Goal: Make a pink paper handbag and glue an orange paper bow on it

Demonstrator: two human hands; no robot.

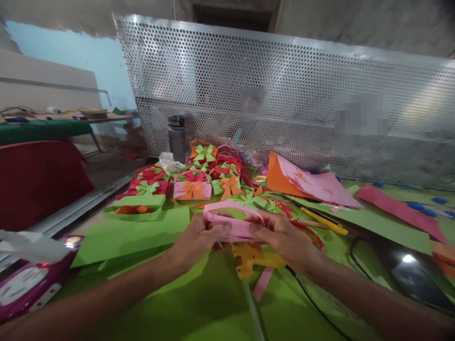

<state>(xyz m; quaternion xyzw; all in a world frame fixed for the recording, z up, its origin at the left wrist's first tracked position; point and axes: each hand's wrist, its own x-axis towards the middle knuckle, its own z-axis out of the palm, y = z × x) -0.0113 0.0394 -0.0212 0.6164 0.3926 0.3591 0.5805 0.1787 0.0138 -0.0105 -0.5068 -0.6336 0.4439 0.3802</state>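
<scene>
Between my two hands is a small pink paper handbag (239,228) with a strip handle arching over its top. My left hand (206,233) grips its left end, the thumb pressed on the front. On the right end my right hand (275,232) is closed the same way. Just below the bag lies a yellow hot glue gun (261,259), with a clear glue stick (254,310) coming out towards me and a black cord. A pink paper strip (263,284) rests beside the glue gun. Beyond my hands sits a finished pink bag (181,191) with an orange bow.
Several red, green and orange paper bags (149,184) with bows stand at the back left. Green sheets (159,232) lie left; pink and orange sheets (316,184) lie right, near a yellow cutter (323,220). A dark bottle (177,137) stands before the perforated metal panel (302,80). A purple power strip (39,279) is at left.
</scene>
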